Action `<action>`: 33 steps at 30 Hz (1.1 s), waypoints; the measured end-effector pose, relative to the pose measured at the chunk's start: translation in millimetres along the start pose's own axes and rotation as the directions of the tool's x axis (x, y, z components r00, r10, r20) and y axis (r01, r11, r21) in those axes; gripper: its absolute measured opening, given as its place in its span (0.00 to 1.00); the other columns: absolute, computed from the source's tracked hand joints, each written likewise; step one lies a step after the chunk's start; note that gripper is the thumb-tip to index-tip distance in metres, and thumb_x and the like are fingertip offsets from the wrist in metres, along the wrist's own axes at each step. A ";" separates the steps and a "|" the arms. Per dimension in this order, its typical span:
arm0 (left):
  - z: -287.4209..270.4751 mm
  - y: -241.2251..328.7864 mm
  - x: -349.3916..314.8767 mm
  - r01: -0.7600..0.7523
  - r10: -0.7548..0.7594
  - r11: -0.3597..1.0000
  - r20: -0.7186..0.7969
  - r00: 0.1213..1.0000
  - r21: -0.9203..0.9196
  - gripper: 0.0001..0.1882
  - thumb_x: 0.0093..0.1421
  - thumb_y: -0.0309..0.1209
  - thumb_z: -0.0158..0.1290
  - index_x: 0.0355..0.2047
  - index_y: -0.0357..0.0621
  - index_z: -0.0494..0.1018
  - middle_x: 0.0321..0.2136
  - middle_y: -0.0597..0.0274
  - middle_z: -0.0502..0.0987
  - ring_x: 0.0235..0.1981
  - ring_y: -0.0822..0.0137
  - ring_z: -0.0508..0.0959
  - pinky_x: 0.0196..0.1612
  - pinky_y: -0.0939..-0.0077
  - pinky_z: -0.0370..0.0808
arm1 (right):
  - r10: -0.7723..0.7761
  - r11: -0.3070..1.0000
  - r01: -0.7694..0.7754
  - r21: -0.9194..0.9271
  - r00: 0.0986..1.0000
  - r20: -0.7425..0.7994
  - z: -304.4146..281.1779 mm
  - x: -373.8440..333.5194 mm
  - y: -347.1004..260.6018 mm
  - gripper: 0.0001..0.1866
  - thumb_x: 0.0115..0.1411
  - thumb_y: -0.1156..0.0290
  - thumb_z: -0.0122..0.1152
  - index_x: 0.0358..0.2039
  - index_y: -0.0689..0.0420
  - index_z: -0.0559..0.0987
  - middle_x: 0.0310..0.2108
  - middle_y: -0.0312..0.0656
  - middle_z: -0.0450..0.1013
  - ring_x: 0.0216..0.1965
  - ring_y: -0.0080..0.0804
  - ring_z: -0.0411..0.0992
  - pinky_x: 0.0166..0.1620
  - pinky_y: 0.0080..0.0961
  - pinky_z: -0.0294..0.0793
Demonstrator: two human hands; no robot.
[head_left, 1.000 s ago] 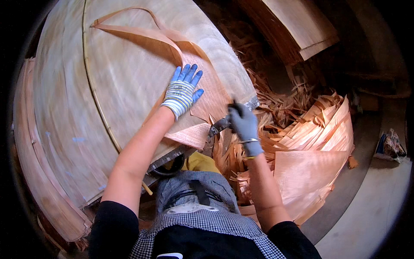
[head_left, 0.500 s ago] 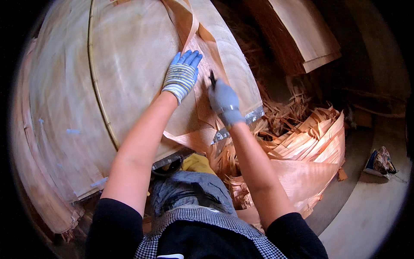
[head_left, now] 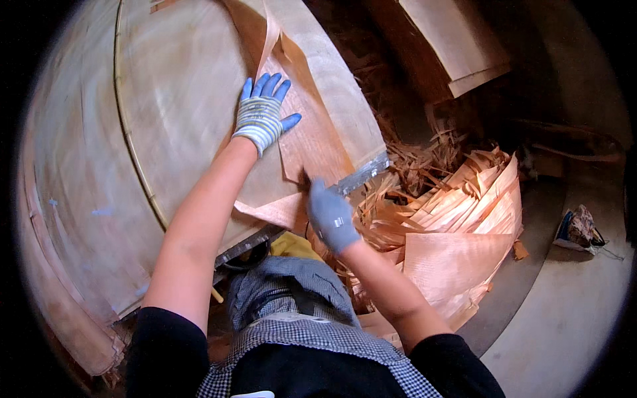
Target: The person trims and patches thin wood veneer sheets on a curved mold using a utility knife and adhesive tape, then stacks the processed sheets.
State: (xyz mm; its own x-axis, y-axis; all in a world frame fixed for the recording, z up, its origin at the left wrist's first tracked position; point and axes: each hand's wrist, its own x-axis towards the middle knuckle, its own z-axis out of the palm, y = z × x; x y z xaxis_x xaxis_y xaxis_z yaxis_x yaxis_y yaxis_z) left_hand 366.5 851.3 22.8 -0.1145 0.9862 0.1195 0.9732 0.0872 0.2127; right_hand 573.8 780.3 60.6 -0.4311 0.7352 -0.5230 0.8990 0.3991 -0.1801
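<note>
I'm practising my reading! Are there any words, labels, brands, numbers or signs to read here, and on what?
There are none I can read.
Right glove: a pale patch, too small and blurred to read.
Left glove: faint marks by the stripes, too blurred.
Crumpled bundle: coloured patches, too small to tell.
Black top: a white mark, cut off by the picture's edge.

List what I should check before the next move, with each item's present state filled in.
1. Left hand on the veneer sheet: ok; palm down, fingers spread, over its left edge.
2. Left fingers apart from the dark tool: ok; it is nearer the person's body.
3. Tip of the tool in the right hand: cannot tell; blurred.
4. Veneer sheet flat throughout: not ok; its far part folds up.
5. Thin stick apart from the tool: ok; it lies left of both hands.
</note>
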 end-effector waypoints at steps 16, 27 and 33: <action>-5.5 3.1 6.7 0.076 -0.074 0.993 0.025 0.997 -0.093 0.43 0.39 0.51 0.58 0.54 0.50 0.57 0.54 0.60 0.58 0.57 0.61 0.54 0.60 0.56 0.44 | -0.402 0.914 0.377 -0.152 0.891 -0.212 -82.1 137.4 4.3 0.09 0.56 0.67 0.43 0.33 0.58 0.65 0.22 0.54 0.71 0.26 0.52 0.71 0.29 0.44 0.69; -3.5 0.1 1.3 0.085 -0.084 0.995 0.023 0.996 -0.042 0.41 0.41 0.54 0.55 0.54 0.50 0.58 0.55 0.60 0.58 0.57 0.60 0.54 0.60 0.56 0.43 | 0.112 0.992 -0.109 -0.060 0.992 0.055 16.2 -88.2 133.4 0.12 0.54 0.67 0.48 0.38 0.57 0.64 0.20 0.52 0.70 0.21 0.51 0.70 0.23 0.44 0.67; -10.5 12.2 8.2 0.080 -0.082 0.996 0.098 0.992 0.025 0.42 0.42 0.53 0.54 0.57 0.53 0.54 0.56 0.59 0.56 0.58 0.59 0.54 0.59 0.54 0.45 | -0.305 0.891 0.424 0.160 0.822 -0.482 -40.1 8.3 57.1 0.08 0.53 0.71 0.49 0.35 0.55 0.68 0.28 0.50 0.70 0.30 0.47 0.70 0.30 0.38 0.68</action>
State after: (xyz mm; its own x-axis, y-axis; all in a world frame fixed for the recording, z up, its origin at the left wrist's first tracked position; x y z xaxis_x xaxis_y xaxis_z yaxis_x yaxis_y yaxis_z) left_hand 375.3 858.9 36.6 -0.1739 0.9847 0.0062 0.9656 0.1693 0.1972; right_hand 618.5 831.1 79.3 -0.6652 0.7462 0.0264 0.6306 0.5803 -0.5153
